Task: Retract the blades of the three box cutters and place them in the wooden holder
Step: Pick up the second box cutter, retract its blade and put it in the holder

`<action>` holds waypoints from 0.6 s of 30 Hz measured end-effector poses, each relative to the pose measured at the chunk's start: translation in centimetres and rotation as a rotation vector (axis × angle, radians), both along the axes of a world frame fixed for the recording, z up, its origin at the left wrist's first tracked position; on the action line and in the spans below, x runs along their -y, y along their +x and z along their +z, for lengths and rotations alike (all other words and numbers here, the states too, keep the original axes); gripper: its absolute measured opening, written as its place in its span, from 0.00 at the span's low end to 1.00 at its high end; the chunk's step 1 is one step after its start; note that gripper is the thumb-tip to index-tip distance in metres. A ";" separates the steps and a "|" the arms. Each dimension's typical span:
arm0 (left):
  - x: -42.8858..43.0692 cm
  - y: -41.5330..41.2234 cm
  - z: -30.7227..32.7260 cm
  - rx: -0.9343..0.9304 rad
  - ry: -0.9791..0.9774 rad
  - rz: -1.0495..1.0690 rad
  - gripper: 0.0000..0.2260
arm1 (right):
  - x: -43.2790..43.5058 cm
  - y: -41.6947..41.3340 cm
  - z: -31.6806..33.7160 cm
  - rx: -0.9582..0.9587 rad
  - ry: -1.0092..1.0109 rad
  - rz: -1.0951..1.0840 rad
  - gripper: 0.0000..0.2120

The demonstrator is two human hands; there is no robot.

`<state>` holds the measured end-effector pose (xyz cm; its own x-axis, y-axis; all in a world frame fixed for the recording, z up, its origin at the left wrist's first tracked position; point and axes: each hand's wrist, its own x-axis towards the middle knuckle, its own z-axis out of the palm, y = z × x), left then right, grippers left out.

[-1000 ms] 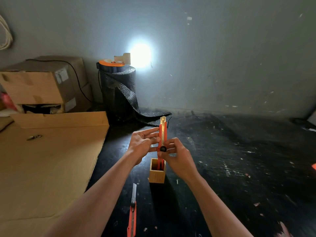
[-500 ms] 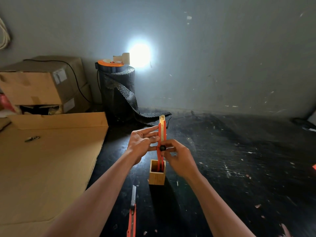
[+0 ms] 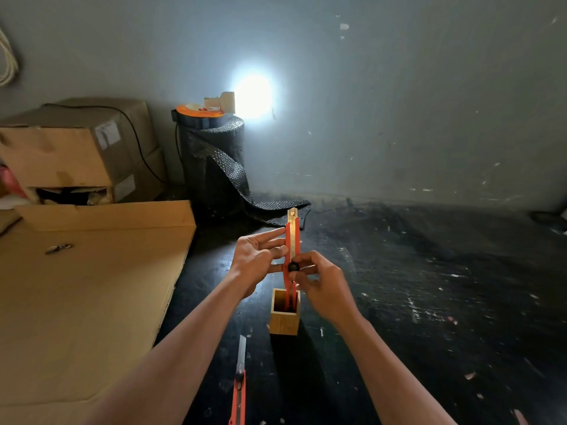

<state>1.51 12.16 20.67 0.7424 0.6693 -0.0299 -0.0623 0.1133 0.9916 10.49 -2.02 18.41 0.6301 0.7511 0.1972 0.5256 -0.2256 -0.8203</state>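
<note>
An orange box cutter (image 3: 292, 237) stands upright over the small wooden holder (image 3: 283, 323), its lower end inside the holder's opening. My right hand (image 3: 322, 280) pinches it at the black knob (image 3: 293, 266). My left hand (image 3: 257, 260) steadies its left side with fingers spread against the body. A short metal tip shows at its top. A second orange box cutter (image 3: 238, 391) lies on the black floor in front of the holder, its blade extended toward the holder. Whether another cutter stands in the holder I cannot tell.
Flat cardboard sheet (image 3: 76, 302) covers the floor at left, with a small metal object (image 3: 58, 248) on it. Cardboard boxes (image 3: 70, 148) and a black bubble-wrap roll (image 3: 211, 161) with a lamp on top stand by the wall. The black floor is littered with scraps.
The upright cutter has sunk slightly lower into the holder, and both hands have moved down with it. The cutter on the floor has not moved.
</note>
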 end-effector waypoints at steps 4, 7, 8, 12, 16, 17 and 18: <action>-0.1 0.0 -0.4 0.004 0.004 -0.029 0.19 | -0.3 0.4 -0.3 -0.016 -0.001 -0.007 0.10; -0.3 -0.1 -0.8 0.008 -0.001 -0.027 0.18 | -0.6 0.7 -0.7 -0.036 0.000 0.012 0.10; -0.5 -0.1 -1.1 0.007 -0.010 -0.023 0.18 | -0.8 0.8 -0.8 -0.049 0.011 0.015 0.10; -0.7 -0.3 -2.3 0.004 -0.050 -0.041 0.18 | -1.6 1.4 -0.5 -0.166 0.098 -0.006 0.21; -0.6 -0.3 -3.8 0.002 -0.066 -0.081 0.18 | -3.0 2.9 -0.5 -0.190 0.121 0.002 0.22; -0.6 -0.3 -4.1 0.005 -0.074 -0.083 0.18 | -3.3 3.3 -0.7 -0.196 0.117 0.007 0.20; -0.7 -0.1 -4.6 0.003 -0.079 -0.076 0.18 | -3.7 3.6 -1.0 -0.205 0.110 0.006 0.17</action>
<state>1.38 12.86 16.07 0.7912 0.6065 -0.0780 -0.0534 0.1957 0.9792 14.11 1.66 17.44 0.6607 0.7363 0.1465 0.3465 -0.1260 -0.9295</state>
